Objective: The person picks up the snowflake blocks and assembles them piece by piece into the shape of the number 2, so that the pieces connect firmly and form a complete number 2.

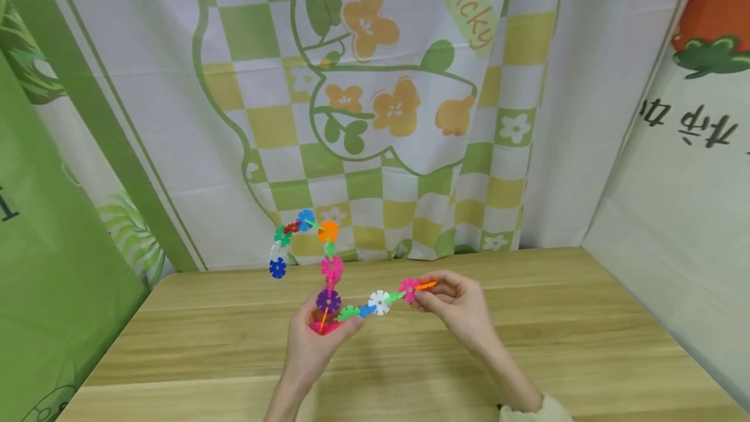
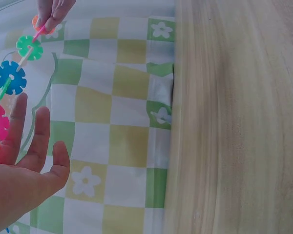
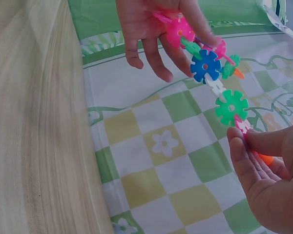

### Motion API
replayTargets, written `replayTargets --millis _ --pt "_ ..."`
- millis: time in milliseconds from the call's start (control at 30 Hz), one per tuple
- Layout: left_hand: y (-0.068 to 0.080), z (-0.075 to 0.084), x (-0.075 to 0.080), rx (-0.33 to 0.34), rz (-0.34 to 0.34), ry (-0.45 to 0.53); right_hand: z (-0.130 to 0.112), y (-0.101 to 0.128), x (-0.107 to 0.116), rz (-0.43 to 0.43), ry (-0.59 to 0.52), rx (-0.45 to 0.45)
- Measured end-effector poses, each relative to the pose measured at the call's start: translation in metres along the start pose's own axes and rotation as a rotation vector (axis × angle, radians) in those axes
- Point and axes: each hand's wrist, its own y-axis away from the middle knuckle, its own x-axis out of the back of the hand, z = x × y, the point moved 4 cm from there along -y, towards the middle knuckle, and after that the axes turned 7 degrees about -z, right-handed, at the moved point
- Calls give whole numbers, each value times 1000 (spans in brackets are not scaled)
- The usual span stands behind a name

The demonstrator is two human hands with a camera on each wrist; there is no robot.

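A chain of colourful notched snowflake discs is held up above the table by both hands. With thumb and fingers my left hand grips it at a pink disc at its bend, its other fingers spread in the left wrist view. From there one part of the chain rises past a purple disc and curls over to a dark blue disc. The other part runs right to my right hand, which pinches a pink disc near that end. An orange disc sticks out by these fingers.
Beneath the hands lies a wood-grain table. A green and yellow checked curtain hangs behind its far edge. A green cloth hangs on the left, a white one with a printed tomato on the right.
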Motion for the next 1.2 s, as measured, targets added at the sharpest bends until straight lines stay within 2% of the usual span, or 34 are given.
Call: replayTargets --millis 100,167,400,567,733,867,1033,1200 --pt "0 2 -2 -51 -26 31 -2 1 0 5 3 8" --pt "0 3 -3 -52 -41 55 -3 2 1 5 10 10" --pt "0 1 -4 42 -1 162 -3 4 3 11 18 -15" --pt "-1 -1 -5 65 -49 209 -2 8 7 13 6 -36" --pt "1 -5 -4 83 -83 210 5 13 8 -43 10 -35" --pt "3 -7 -5 114 -91 170 9 17 9 -82 1 -23" --pt "5 -10 -11 138 -178 144 11 22 16 -72 11 -37" --pt "10 -16 -14 169 -289 99 16 29 21 -115 43 -40"
